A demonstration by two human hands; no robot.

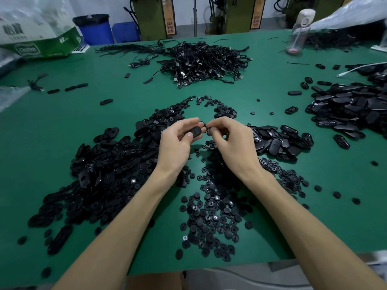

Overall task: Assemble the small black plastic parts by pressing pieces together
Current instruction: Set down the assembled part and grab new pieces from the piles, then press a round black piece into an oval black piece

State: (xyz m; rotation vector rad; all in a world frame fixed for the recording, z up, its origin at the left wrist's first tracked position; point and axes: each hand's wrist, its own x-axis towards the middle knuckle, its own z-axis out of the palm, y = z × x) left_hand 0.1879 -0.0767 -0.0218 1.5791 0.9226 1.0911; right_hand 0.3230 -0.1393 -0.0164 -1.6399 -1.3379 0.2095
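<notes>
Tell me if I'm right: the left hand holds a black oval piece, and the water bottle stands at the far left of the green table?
No. In the head view the water bottle stands at the far right of the green table, not the far left. The left hand does hold a black oval piece; the right hand pinches a small black part.

Head-worn view, forward and down, close over green table [272, 84]
</notes>
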